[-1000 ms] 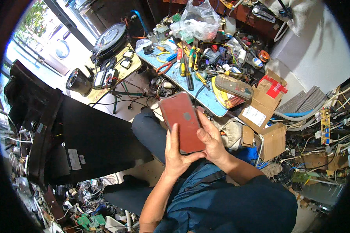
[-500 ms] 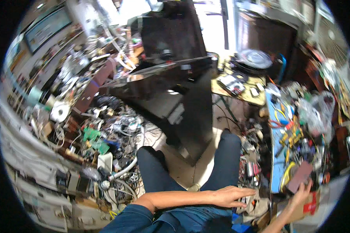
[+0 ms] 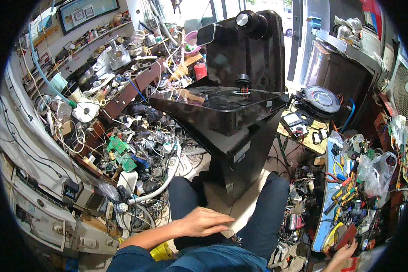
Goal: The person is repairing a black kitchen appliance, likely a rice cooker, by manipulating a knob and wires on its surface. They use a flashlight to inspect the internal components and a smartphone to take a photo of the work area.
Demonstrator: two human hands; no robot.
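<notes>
My left hand [image 3: 206, 222] hovers over my lap near my right thigh, fingers loosely stretched out with nothing visible in them. At the lower right, my right hand [image 3: 344, 254] grips a red-brown phone [image 3: 347, 233] at the near end of a light-blue board [image 3: 325, 213]. Beside the phone lie a yellow object [image 3: 332, 238] and an orange-topped spool [image 3: 371, 244]. Pliers [image 3: 335, 177] and several screwdrivers are scattered farther along the board.
A large black glossy appliance [image 3: 235, 149] stands ahead of my knees. Dense piles of cables, parts and green circuit boards [image 3: 120, 149] fill the left. A yellow stand [image 3: 315, 140] with parts is at right, behind the blue board, with a plastic bag [image 3: 376, 172] nearby.
My view has swung up and left toward the appliance. The phone, earlier in both hands, moved rightward onto the blue board in my right hand; my left hand let go and moved over my lap.
</notes>
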